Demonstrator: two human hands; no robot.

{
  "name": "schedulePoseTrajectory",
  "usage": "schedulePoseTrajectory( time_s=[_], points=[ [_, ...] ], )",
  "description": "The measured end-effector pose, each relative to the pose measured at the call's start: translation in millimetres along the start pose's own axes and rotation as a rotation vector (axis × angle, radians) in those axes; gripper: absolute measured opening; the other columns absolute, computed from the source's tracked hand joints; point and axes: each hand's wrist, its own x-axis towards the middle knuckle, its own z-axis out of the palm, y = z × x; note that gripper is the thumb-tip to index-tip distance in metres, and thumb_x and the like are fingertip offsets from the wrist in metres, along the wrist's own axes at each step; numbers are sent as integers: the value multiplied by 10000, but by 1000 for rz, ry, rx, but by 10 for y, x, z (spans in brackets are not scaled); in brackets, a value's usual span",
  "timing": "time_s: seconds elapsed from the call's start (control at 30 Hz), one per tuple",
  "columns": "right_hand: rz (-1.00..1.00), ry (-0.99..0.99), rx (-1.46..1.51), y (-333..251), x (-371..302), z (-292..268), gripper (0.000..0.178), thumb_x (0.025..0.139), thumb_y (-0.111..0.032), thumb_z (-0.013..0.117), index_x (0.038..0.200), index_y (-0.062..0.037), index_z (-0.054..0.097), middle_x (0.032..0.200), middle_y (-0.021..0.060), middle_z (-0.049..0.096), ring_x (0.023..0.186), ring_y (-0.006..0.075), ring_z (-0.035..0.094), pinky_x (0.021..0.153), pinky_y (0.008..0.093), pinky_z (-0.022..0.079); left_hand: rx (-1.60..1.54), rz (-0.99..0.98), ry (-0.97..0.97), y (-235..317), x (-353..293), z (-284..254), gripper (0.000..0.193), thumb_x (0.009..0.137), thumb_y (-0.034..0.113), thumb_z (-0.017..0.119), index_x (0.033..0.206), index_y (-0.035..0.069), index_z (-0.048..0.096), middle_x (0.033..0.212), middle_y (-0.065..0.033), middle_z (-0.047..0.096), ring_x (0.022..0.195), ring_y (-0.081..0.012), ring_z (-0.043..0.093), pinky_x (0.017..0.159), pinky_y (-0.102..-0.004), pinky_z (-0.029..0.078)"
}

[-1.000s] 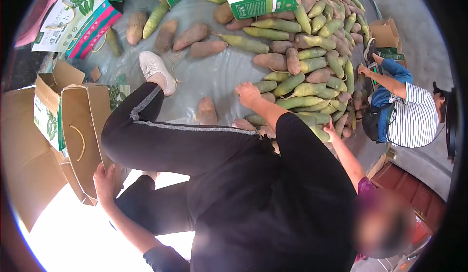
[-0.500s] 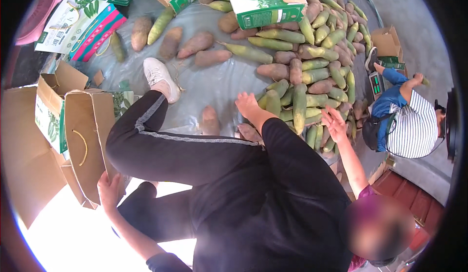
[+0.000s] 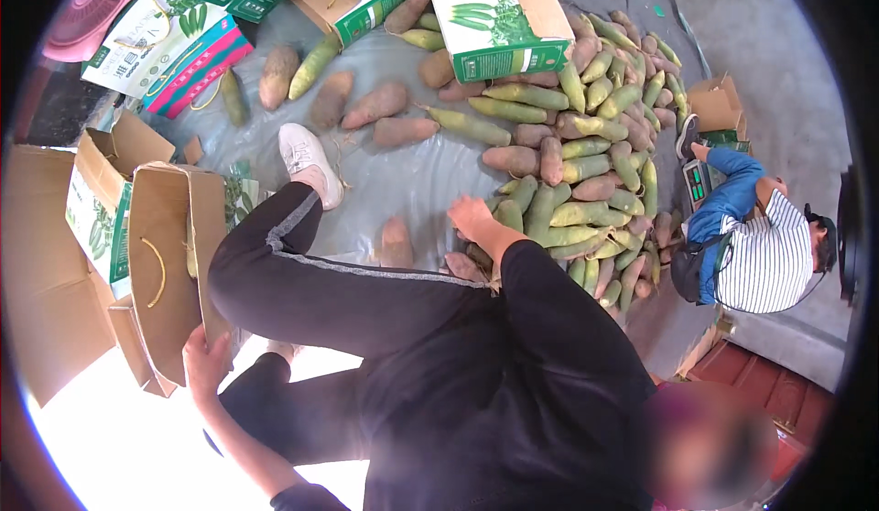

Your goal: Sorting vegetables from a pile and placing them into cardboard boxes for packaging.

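While the gray plastic sheet (image 3: 385, 177) spreads out ahead of you, the heap of green radishes and brownish-pink root vegetables (image 3: 586, 168) covers its right part, near your right arm. Past the heap, at the right, a co-worker in a striped shirt (image 3: 765, 255) bends beside a digital scale. At your far left stands a large brown cardboard box (image 3: 46, 264), and just beside it, left of your bent knee, is the open carton (image 3: 165, 328). A white-and-green carton (image 3: 508, 60) sits on the far side of the heap, and a pink plastic basket (image 3: 96, 7) shows at the upper left. The digital scale (image 3: 696, 179) has a lit green display. Your white shoe (image 3: 309, 163) rests on the sheet. Your left hand (image 3: 207, 360) is clamped on the open carton's near edge, thumb and fingers around the cardboard. Your right hand (image 3: 472, 216) is just beside the heap's left edge, over the sheet; you cannot tell from this view whether its fingers are together or apart. A single brownish root (image 3: 396, 245) lies on the sheet between that hand and your leg. Smallest is the yellow rope handle (image 3: 157, 273) on the open carton's panel.
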Motion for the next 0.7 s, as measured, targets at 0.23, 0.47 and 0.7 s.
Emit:
schedulePoseTrajectory(
  time_s=[0.23,0.47,0.7],
  points=[
    [220,479,415,280,-104,-206,339,670,-104,703,997,-123,614,1043,93,558,1012,316,513,874,400,444,26,121,30,207,-143,-58,336,737,105,626,1051,-14,613,786,-115,651,632,-155,600,582,-311,482],
    [49,895,1093,306,52,-904,445,657,21,716,1069,-54,567,985,81,566,930,228,556,806,326,455,19,81,41,187,-162,-95,309,735,135,648,1021,19,632,681,-99,595,515,-161,554,492,-324,444],
    [-513,1017,1455,-613,-314,-2783,410,799,23,625,1186,0,493,1099,68,544,1034,154,526,889,289,436,36,57,54,124,-213,-117,347,754,158,662,1074,31,629,780,-116,618,536,-172,575,505,-317,466]
  ],
)
